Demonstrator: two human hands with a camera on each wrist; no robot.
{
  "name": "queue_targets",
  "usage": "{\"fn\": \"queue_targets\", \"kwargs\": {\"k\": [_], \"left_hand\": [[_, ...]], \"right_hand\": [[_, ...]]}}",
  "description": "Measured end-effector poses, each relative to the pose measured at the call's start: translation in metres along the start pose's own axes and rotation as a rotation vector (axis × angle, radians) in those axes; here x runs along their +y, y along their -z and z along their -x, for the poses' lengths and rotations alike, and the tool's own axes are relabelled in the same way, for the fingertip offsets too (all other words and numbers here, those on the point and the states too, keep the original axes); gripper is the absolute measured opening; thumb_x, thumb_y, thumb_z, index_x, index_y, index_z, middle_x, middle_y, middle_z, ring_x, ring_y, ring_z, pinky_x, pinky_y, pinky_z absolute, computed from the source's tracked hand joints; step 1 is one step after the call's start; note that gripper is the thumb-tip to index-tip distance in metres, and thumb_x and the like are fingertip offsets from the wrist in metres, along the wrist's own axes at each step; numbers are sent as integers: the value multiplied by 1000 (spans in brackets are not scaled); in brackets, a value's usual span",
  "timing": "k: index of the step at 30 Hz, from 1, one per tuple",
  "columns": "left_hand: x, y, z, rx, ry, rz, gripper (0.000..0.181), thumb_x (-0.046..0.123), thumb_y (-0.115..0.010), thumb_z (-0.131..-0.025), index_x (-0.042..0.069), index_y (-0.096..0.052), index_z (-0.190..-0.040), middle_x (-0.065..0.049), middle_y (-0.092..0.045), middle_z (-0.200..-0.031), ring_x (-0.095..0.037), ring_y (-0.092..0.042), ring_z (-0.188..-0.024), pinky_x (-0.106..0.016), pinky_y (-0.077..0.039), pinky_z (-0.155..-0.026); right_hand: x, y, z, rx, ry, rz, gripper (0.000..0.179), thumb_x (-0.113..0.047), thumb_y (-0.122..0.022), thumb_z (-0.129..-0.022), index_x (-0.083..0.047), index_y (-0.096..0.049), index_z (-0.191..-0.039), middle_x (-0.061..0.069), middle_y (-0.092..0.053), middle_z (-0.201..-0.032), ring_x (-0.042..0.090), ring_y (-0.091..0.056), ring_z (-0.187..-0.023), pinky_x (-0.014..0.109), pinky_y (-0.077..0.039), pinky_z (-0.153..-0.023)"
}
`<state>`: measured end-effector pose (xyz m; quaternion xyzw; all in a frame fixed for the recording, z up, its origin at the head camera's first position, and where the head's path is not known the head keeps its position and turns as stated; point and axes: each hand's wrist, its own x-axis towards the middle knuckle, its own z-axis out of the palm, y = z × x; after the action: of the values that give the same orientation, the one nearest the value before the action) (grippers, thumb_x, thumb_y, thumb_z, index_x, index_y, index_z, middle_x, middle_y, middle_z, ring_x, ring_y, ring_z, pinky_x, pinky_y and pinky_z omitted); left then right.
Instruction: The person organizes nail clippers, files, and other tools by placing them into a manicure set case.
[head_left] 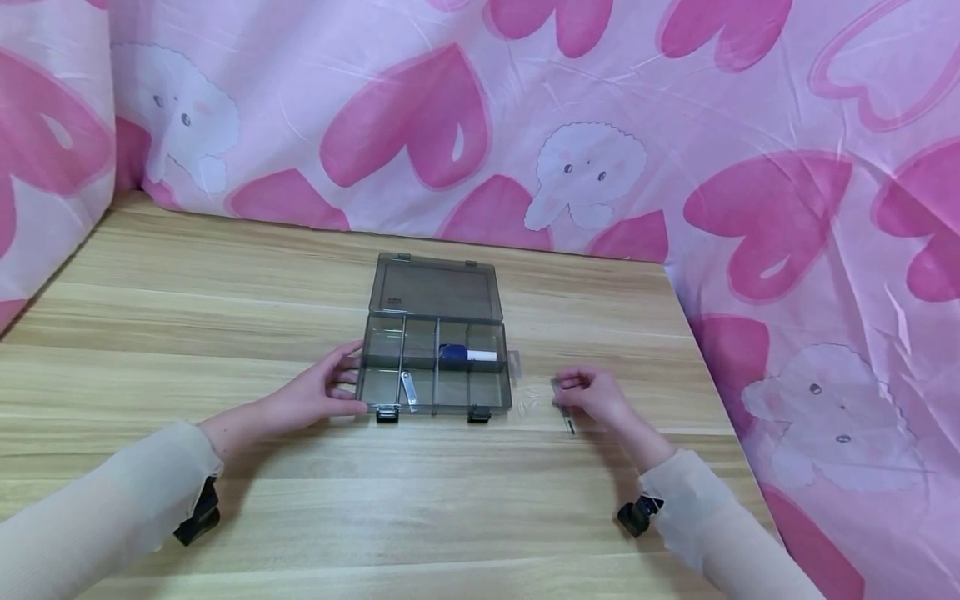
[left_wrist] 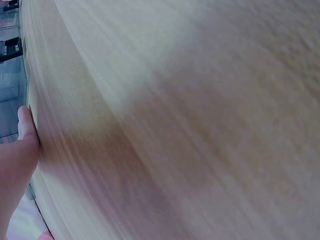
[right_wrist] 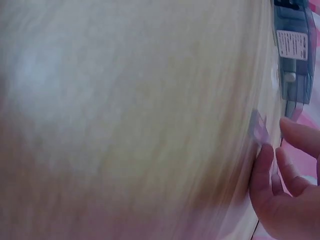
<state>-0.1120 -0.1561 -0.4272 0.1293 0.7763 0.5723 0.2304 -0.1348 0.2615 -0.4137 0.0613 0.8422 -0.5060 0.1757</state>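
Observation:
A smoky clear compartment box (head_left: pixel 474 390) lies on the table with its lid (head_left: pixel 438 285) open towards the back. My left hand (head_left: pixel 330 387) holds its left end, thumb at the front corner and fingers along the side. In the left wrist view the thumb (left_wrist: pixel 26 122) rests against the box. A small blue bottle with a white cap (head_left: pixel 453 352) and a silver nail clipper (head_left: pixel 408 388) lie in the compartments. To the right, my right hand (head_left: pixel 595 392) has its fingertips at a thin clear strip (head_left: pixel 567 421); whether they pinch it is unclear.
Between the box and my right hand lie small clear pieces (head_left: pixel 529 400), and a clear packet (head_left: pixel 514 364) is against the box's right side. Two black latches (head_left: pixel 478 413) project from the box front. A pink patterned cloth (head_left: pixel 420 125) stands behind the table.

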Motion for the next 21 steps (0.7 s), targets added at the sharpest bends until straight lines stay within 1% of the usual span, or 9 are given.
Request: {"fn": "queue_targets", "kwargs": {"k": [4,7,9,13,17,21], "left_hand": [[-1,0,0,1,-15,12,102,13,-74,-77,2,-3,-149,-30,-32,-140,-39,-46,-119,-31,-51,-96],[-1,0,0,1,-22,19,101,12,-74,-77,1,-3,-149,-30,-33,-140,-39,-46,-119,-29,-51,-95],[-1,0,0,2,-21,16,102,12,-74,-77,1,-3,-149,-30,-32,-140,-39,-47,-118,-28,-51,-95],[-2,0,0,6,-17,16,102,12,-74,-77,1,-3,-149,-30,-32,-140,-39,-47,-118,-27,-51,-94],[-2,0,0,6,-17,23,101,11,-74,-77,1,-3,-149,-30,-32,-139,-39,-47,-118,-25,-51,-93],[-1,-1,0,5,-11,31,101,10,-74,-77,1,-3,-149,-30,-32,-140,-39,-47,-117,-23,-51,-93]], "right_hand": [[-1,-3,0,43,13,112,44,6,-71,-74,12,-56,-115,15,-60,-97,6,-54,-74,16,-54,-62],[-1,-3,1,74,23,199,40,5,-72,-72,10,-60,-110,13,-61,-93,9,-52,-75,14,-51,-62],[-2,-4,2,92,30,234,36,6,-72,-71,10,-62,-105,13,-62,-89,10,-53,-74,15,-50,-62],[-3,-7,2,122,17,280,30,8,-69,-72,8,-64,-101,12,-63,-86,13,-55,-76,18,-52,-63],[-3,-7,1,151,16,312,31,9,-68,-71,7,-64,-102,12,-63,-85,14,-55,-77,17,-48,-65],[-2,-5,1,163,32,315,33,8,-69,-70,7,-64,-103,13,-64,-86,12,-55,-77,16,-45,-67]]}}
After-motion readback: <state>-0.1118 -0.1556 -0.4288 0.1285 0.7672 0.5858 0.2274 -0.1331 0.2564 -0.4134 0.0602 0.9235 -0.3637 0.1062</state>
